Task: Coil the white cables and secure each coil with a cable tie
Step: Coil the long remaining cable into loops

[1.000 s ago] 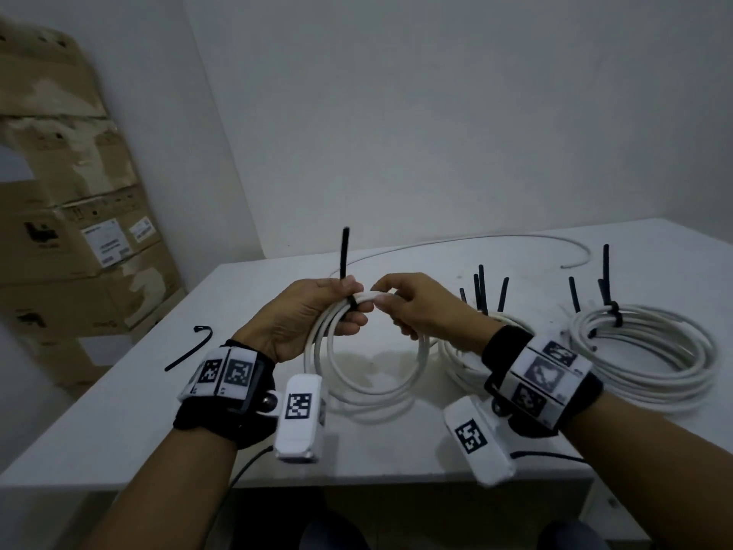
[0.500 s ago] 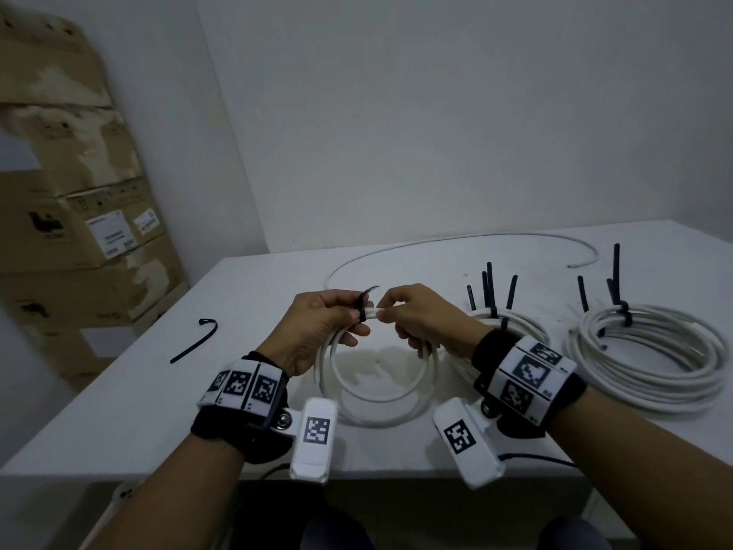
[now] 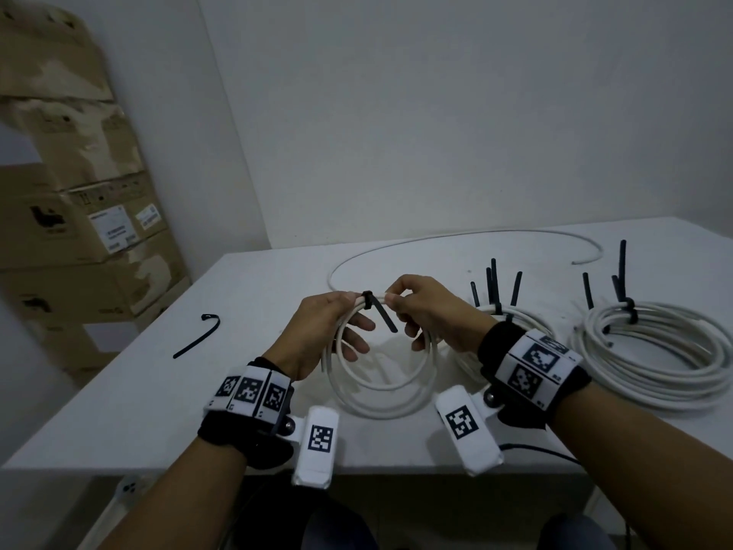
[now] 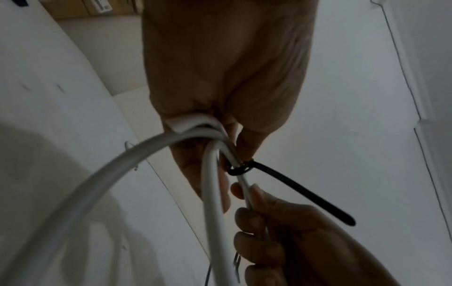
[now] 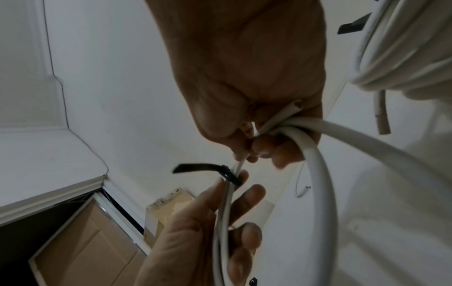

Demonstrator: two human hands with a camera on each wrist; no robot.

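Both hands hold a small white cable coil [image 3: 380, 394] upright over the table's front. A black cable tie [image 3: 367, 301] is looped round the coil's top, and its tail slants down to the right. My left hand [image 3: 349, 311] grips the coil just left of the tie, with its lower fingers reaching through the loop. My right hand [image 3: 392, 299] pinches the strands just right of the tie. The left wrist view shows the cable tie [image 4: 238, 170] cinched round the cable strands [image 4: 215, 193]. In the right wrist view the cable tie [image 5: 229, 176] sits between both hands.
Two larger white coils [image 3: 496, 323] [image 3: 654, 351] with black ties sticking up lie on the table [image 3: 158, 410] to the right. A loose black tie [image 3: 196, 337] lies at the left. One long uncoiled cable [image 3: 456, 238] curves along the back. Cardboard boxes [image 3: 79, 232] stand at the left.
The tie's tail stood upright one second ago; it has swung down and now points down to the right. Both hands kept hold of the coil's top.
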